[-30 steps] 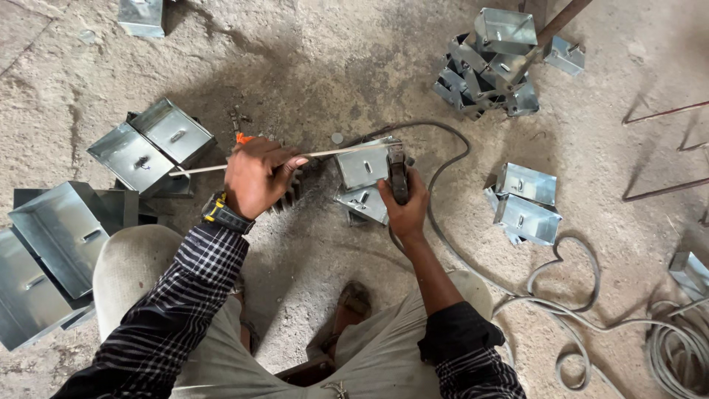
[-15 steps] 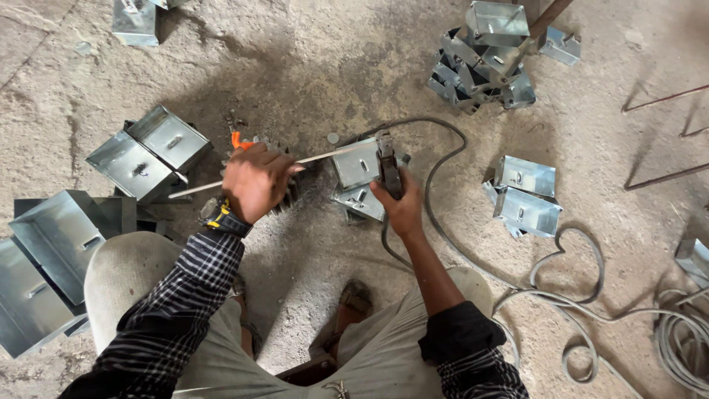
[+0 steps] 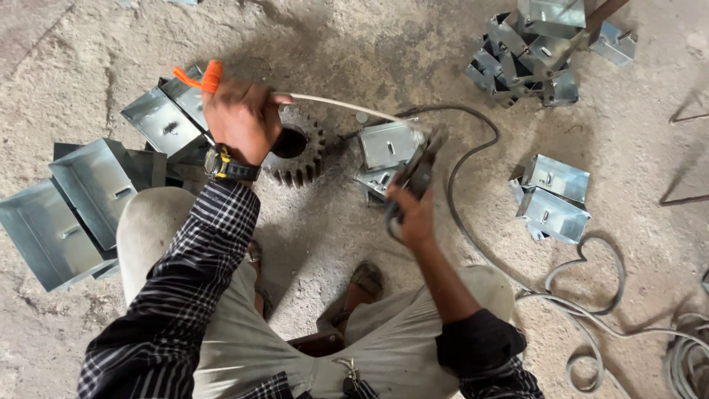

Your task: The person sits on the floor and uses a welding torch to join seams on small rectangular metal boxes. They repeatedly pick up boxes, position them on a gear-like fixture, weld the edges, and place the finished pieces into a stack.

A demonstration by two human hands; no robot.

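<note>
- Left hand (image 3: pixel 240 122): clenched around an orange-handled tool (image 3: pixel 203 76) and the near end of a thin white rod (image 3: pixel 336 106), above a steel gear (image 3: pixel 299 151) lying on the floor (image 3: pixel 369 44).
- Right hand (image 3: pixel 412 214): grasping a dark electrode holder (image 3: pixel 421 166) with trailing cable (image 3: pixel 473 148).
- Rod runs across to the holder, above a folded sheet-metal bracket (image 3: pixel 388 144).

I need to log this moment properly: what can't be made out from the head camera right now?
- Head view: the left hand covers the grip of the orange-handled tool.
- The tool in the right hand is motion-blurred; its tip on the metal bracket is unclear.
- The gear is partly behind the left hand.
- The tray stack and cable are cut off by the frame edges.
</note>
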